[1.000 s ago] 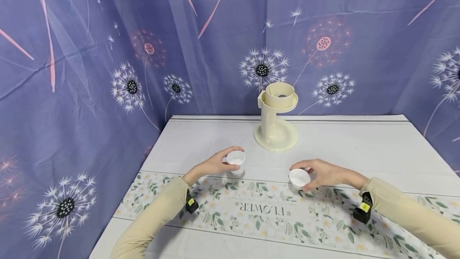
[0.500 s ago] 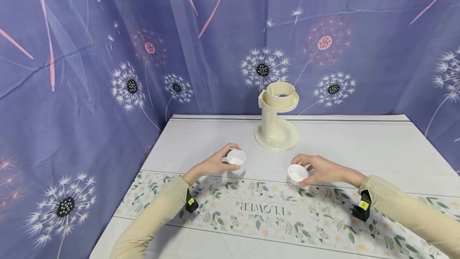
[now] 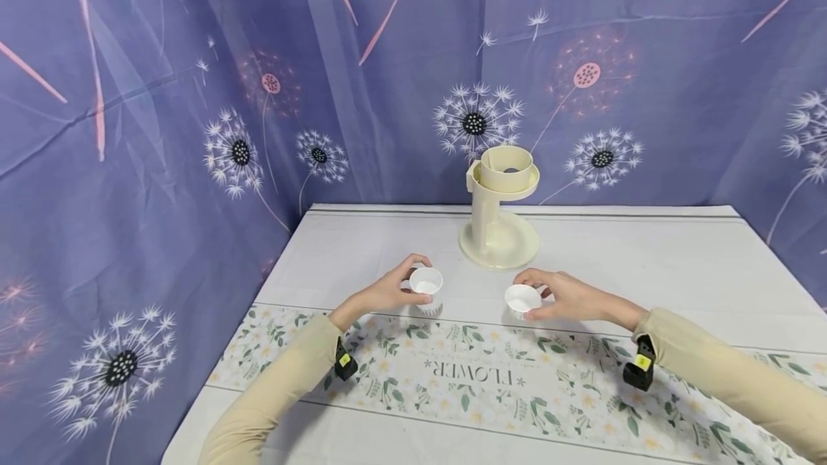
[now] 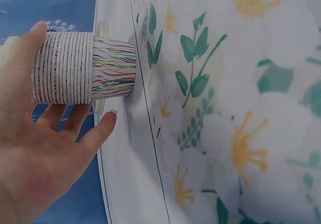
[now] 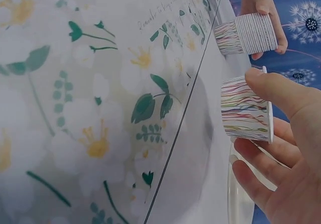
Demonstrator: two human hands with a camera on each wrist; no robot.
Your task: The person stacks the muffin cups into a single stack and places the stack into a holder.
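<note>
On the left, my left hand (image 3: 386,291) grips a stack of nested paper cups (image 4: 62,68) by its sides. The cups' ridged white rims are pressed close together, and the lowest cup shows wavy coloured stripes. To the right, my right hand (image 3: 573,298) holds a single striped paper cup (image 5: 246,109) near its rim, between thumb and fingers. That cup stands upright, mouth up, close over the white tablecloth and a short way from the stack. Both mouths look white and hollow from above in the head view.
Behind the hands stands a cream plastic holder (image 3: 484,217) with a round base and an upper ring with a short cylinder in it. A floral strip (image 3: 478,393) lettered FLOWER crosses the tablecloth. A purple dandelion curtain (image 3: 400,92) hangs along the back and left.
My right hand has moved left and slightly away from me with its paper cup, nearer the stack. The left hand and its stack have stayed nearly still.
</note>
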